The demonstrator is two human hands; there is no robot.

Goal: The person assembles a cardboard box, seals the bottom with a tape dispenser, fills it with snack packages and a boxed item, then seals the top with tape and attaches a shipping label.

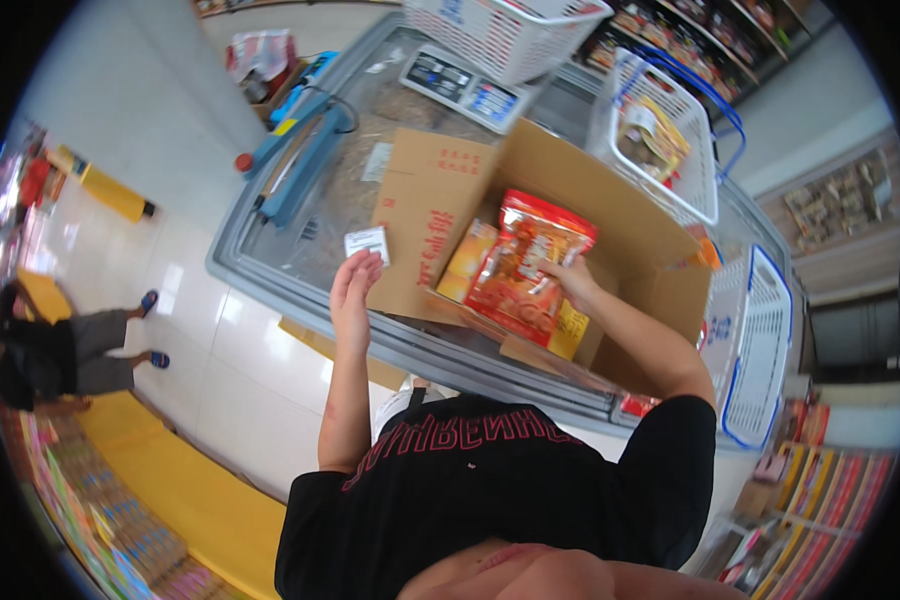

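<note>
A large open cardboard box point(600, 180) stands before me on a glass-topped chest freezer. My right hand point(574, 281) grips the right side of a shiny red snack bag point(521, 255) at the box's opening. Beneath that bag, a yellow-orange package point(469, 259) and a yellow pack point(568, 330) show in the box. My left hand point(356, 292) is raised left of the box, its fingers extended and holding nothing that I can see. Just past its fingertips is a small white printed box or card point(367, 244), beside the box's folded-out flap point(431, 202).
A blue bag sealer point(304, 161) and a digital scale point(461, 86) are on the freezer point(229, 259). White plastic baskets point(487, 37) stand behind, another basket point(709, 154) holds packages, and one point(757, 345) is at right. A person point(82, 352) is at far left.
</note>
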